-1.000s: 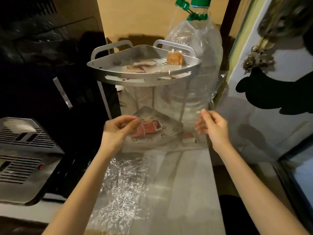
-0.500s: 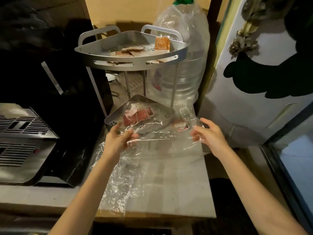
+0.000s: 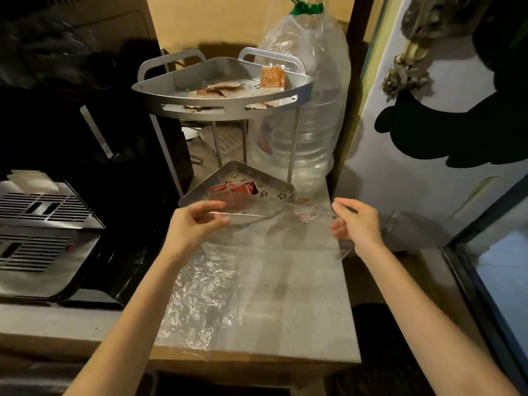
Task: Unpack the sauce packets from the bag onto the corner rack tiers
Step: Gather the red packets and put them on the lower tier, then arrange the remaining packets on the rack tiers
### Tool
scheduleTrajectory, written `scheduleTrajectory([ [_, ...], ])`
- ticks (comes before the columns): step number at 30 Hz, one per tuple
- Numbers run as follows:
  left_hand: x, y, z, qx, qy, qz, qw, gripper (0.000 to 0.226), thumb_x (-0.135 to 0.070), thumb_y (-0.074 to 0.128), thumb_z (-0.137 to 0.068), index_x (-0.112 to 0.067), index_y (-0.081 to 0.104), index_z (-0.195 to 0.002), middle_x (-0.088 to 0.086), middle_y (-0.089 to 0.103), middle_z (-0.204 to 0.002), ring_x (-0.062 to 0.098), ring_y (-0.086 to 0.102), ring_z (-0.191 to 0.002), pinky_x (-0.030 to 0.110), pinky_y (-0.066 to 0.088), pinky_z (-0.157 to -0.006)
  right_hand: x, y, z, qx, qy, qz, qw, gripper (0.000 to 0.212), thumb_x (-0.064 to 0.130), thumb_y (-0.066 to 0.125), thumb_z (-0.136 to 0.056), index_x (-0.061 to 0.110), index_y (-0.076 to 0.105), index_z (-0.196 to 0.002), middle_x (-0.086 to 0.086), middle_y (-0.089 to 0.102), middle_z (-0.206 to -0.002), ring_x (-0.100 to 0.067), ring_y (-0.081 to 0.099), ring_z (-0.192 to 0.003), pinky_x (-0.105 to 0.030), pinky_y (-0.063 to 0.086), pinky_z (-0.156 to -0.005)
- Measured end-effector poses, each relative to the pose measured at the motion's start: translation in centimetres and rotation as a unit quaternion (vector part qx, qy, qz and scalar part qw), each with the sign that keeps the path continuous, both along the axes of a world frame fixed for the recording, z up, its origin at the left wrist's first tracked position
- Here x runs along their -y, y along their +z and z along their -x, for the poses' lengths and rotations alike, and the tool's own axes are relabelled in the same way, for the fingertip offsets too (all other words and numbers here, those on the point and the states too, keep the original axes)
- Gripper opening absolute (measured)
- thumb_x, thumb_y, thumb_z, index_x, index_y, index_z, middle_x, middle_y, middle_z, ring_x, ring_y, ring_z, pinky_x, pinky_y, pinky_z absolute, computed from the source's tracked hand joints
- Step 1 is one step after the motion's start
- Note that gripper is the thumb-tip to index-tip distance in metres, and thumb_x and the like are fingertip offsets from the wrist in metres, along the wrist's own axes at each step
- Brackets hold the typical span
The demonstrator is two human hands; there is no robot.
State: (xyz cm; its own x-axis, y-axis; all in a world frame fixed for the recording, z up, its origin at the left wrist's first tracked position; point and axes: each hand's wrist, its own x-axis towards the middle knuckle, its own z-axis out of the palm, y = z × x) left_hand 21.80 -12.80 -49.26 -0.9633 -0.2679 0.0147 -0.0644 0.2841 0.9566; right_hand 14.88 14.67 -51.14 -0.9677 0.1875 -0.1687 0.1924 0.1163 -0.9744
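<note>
Both hands on clear plastic bag [image 3: 257,252], mouth stretched wide just in front of corner rack [image 3: 223,110]. Left hand [image 3: 194,224] pinching left edge, right hand [image 3: 354,221] curled round right edge. Red sauce packets [image 3: 237,190] already on lower tier [image 3: 280,195], brownish ones up on top tier. Maybe 1 packet [image 3: 307,215] left inside bag, too blurry to call.

Two bare forearms, no sleeves, left hand [image 3: 197,224], right hand [image 3: 354,224], no rings/watch.
</note>
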Motion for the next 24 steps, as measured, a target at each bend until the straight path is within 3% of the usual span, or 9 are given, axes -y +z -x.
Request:
scheduleTrajectory([
  [4, -0.2, 0.4, 0.1, -0.024, 0.037, 0.088, 0.995, 0.016, -0.016, 0.076, -0.07, -0.022, 0.069, -0.084, -0.002, 0.069, -0.074, 0.005, 0.064, -0.071, 0.019, 0.051, -0.067, 0.1, 0.5, 0.4, 0.008, 0.034, 0.009, 0.999, 0.034, 0.033, 0.047, -0.094, 0.007, 0.068, -0.098, -0.009, 0.06, -0.062, -0.014, 0.057, -0.052, -0.024, 0.049, -0.053],
  [7, -0.3, 1.0, 0.2, -0.046, 0.072, 0.2, 0.976, 0.012, -0.022, 0.074, -0.073, -0.015, 0.071, -0.082, 0.001, 0.064, -0.086, 0.013, 0.061, -0.084, 0.023, 0.047, -0.072, 0.2, 0.4, 1.2, -0.01, 0.077, -0.138, 0.987, 0.029, 0.037, 0.049, -0.09, 0.022, 0.071, -0.08, -0.003, 0.065, -0.09, -0.022, 0.057, -0.094, -0.033, 0.043, -0.081],
  [9, -0.3, 1.4, 0.4, -0.062, 0.09, 0.277, 0.955, 0.012, -0.024, 0.075, -0.072, -0.016, 0.072, -0.08, 0.003, 0.051, -0.096, 0.023, 0.052, -0.097, 0.035, 0.046, -0.078, 0.7, 0.5, 1.2, -0.052, 0.131, -0.249, 0.958, 0.018, 0.032, 0.056, -0.087, 0.024, 0.071, -0.092, -0.003, 0.056, -0.118, -0.021, 0.041, -0.119, -0.029, 0.03, -0.095],
  [11, -0.5, 1.9, 0.6, -0.084, 0.078, 0.32, 0.941, 0.012, -0.022, 0.077, -0.069, -0.015, 0.074, -0.078, 0.008, 0.048, -0.101, 0.031, 0.046, -0.105, 0.044, 0.045, -0.084, 1.6, 1.3, 0.8, -0.093, 0.219, -0.27, 0.933, 0.027, 0.028, 0.06, -0.085, 0.023, 0.065, -0.11, 0.002, 0.046, -0.132, -0.014, 0.029, -0.129, -0.026, 0.02, -0.1],
  [14, -1.1, 2.8, 0.6, -0.111, 0.041, 0.357, 0.926, 0.01, -0.021, 0.076, -0.069, -0.015, 0.074, -0.076, 0.013, 0.055, -0.114, 0.032, 0.043, -0.114, 0.044, 0.04, -0.09, 3.6, 2.6, 0.0, -0.127, 0.338, -0.276, 0.891, 0.046, 0.028, 0.065, -0.082, 0.029, 0.053, -0.126, 0.011, 0.047, -0.128, -0.002, 0.035, -0.121, -0.023, 0.026, -0.101],
  [17, -1.4, 4.0, 0.6, -0.131, 0.04, 0.36, 0.923, 0.007, -0.02, 0.075, -0.07, -0.016, 0.074, -0.077, 0.009, 0.059, -0.114, 0.03, 0.046, -0.115, 0.046, 0.041, -0.09, 5.8, 3.6, -0.5, -0.127, 0.395, -0.243, 0.877, 0.05, 0.036, 0.068, -0.077, 0.034, 0.054, -0.125, 0.015, 0.058, -0.119, -0.002, 0.052, -0.11, -0.025, 0.042, -0.096],
  [21, -0.9, 5.4, 0.5, -0.18, 0.073, 0.359, 0.913, 0.012, -0.02, 0.073, -0.074, -0.018, 0.073, -0.085, 0.008, 0.061, -0.111, 0.029, 0.049, -0.112, 0.054, 0.045, -0.086, 8.2, 4.3, -0.3, -0.194, 0.394, -0.302, 0.846, 0.028, 0.033, 0.063, -0.077, 0.032, 0.065, -0.105, 0.008, 0.07, -0.099, -0.014, 0.064, -0.09, -0.041, 0.053, -0.083],
  [24, -1.0, 6.2, -0.2, -0.242, 0.144, 0.385, 0.879, 0.038, -0.023, 0.07, -0.076, -0.015, 0.064, -0.113, 0.014, 0.056, -0.123, 0.031, 0.047, -0.116, 0.041, 0.039, -0.097, 9.5, 4.3, 0.1, -0.229, 0.361, -0.225, 0.875, 0.02, 0.019, 0.058, -0.081, 0.03, 0.07, -0.093, 0.003, 0.073, -0.091, -0.019, 0.068, -0.086, -0.043, 0.054, -0.081],
])
